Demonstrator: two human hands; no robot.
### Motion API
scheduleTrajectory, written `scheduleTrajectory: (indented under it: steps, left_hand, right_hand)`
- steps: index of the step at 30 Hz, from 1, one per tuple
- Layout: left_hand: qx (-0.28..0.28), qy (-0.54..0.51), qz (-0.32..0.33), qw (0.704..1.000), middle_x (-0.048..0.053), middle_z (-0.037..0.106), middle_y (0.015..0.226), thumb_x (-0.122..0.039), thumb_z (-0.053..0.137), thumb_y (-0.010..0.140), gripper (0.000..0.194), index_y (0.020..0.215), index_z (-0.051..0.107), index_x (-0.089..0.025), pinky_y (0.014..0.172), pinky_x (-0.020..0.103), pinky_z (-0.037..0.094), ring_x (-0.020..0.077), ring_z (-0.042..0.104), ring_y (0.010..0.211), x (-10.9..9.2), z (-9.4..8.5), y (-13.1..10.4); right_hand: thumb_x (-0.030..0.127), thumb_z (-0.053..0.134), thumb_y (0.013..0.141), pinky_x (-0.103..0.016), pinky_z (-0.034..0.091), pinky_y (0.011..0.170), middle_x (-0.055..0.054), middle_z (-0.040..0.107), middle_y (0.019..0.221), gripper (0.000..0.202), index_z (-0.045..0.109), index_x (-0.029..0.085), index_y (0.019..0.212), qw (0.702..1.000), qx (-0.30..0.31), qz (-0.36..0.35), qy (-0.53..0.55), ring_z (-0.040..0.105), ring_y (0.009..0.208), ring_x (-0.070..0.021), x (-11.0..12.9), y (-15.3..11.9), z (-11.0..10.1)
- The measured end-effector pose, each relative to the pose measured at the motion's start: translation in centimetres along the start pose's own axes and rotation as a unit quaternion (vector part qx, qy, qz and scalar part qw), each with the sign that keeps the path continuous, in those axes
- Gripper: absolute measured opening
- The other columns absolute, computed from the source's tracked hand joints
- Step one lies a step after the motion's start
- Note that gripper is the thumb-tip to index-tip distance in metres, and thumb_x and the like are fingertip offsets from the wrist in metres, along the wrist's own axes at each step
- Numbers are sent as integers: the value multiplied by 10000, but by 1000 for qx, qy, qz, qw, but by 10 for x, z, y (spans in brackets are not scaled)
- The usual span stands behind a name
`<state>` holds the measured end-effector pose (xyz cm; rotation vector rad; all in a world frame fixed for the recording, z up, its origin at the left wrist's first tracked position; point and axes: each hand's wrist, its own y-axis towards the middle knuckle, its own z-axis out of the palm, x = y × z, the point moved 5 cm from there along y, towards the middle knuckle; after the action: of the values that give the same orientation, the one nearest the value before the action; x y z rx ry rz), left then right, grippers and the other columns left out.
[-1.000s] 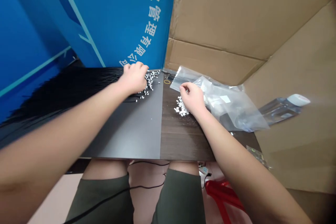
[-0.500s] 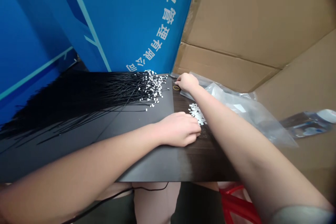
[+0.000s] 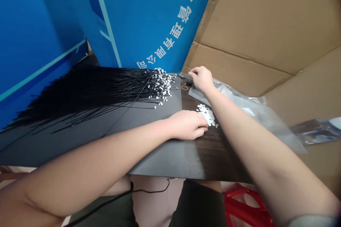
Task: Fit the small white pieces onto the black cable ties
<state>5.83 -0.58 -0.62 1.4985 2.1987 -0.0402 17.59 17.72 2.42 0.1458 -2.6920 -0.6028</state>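
Beside a small heap of white connector pieces (image 3: pixel 206 113), my left hand (image 3: pixel 188 125) rests with its fingers curled down at the heap's near left edge; what its fingertips hold, if anything, is hidden. Farther back, my right hand (image 3: pixel 201 77) is raised over the table's back edge, thumb and forefinger pinched together; anything between them is too small to make out. A yellow ring (image 3: pixel 184 88) lies on the dark wood just left of it. On the left spreads a large bundle of black wires (image 3: pixel 87 90) with white connectors (image 3: pixel 161 83) at their right ends.
Clear plastic bags (image 3: pixel 263 124) lie behind and under my right forearm. A clear bottle (image 3: pixel 317 131) is at the far right. Blue panels (image 3: pixel 149 14) and cardboard (image 3: pixel 255 17) stand behind the table (image 3: pixel 157 159). A red stool (image 3: pixel 245 205) is below.
The whole view has shifted, with table items appearing farther right. My right hand has moved slightly away from the yellow ring. My left hand stays by the white heap.
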Motion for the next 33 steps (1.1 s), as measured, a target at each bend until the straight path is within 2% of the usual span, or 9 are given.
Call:
scheduleTrajectory:
  steps: [3,8,14,18,22,28,33]
  left_hand:
    - [-3,-3,-8,1000,46,787,1064,-258,523,1013,273,989,793,-224,745,343,486,230,716,990,1,-1,0]
    - [-8,-19,-18,1000,46,790,1102,-258,532,1012,260,1001,788,-212,751,340,487,226,715,1000,2,-2,0]
    - [-12,-19,-18,1000,56,786,1040,-259,543,1014,253,958,784,-208,743,343,488,228,715,973,3,-3,0]
    - [-26,-30,-14,999,56,785,1021,-246,553,1005,240,953,785,-208,782,346,505,232,716,974,5,-3,0]
    - [-38,-34,-18,999,52,784,1035,-251,550,1008,244,986,788,-202,811,327,503,216,713,971,10,-4,-1]
    - [-61,-36,-52,996,58,786,1046,-321,548,1035,280,1028,800,-197,805,321,494,207,705,931,17,-12,-3]
    - [-66,-45,-56,995,64,786,1028,-306,556,1035,276,1032,803,-184,813,314,500,199,704,916,15,-16,-3]
  right_hand:
    - [207,601,974,-416,503,991,-133,762,1098,161,756,182,943,999,-31,-17,28,675,1076,-292,4,-2,-9]
    - [185,573,953,-429,499,958,-132,766,1030,129,676,208,879,997,-44,-40,54,668,1004,-288,7,-4,-22]
    - [101,572,887,-402,517,916,-64,780,916,139,664,202,915,984,-13,16,176,709,913,-239,-5,-3,-29]
    - [138,690,816,-377,535,849,-51,755,889,96,689,186,900,972,-14,33,230,692,837,-214,-6,-3,-33]
    - [182,744,787,-361,543,817,-37,752,870,156,715,177,940,962,-25,24,272,681,793,-193,1,-4,-45]
    - [208,723,808,-381,536,873,-38,781,870,108,755,189,909,975,-38,-17,220,717,846,-219,13,-5,-59]
    - [250,679,862,-371,524,876,-59,791,914,92,734,191,905,984,-6,-9,177,708,879,-230,9,-10,-38]
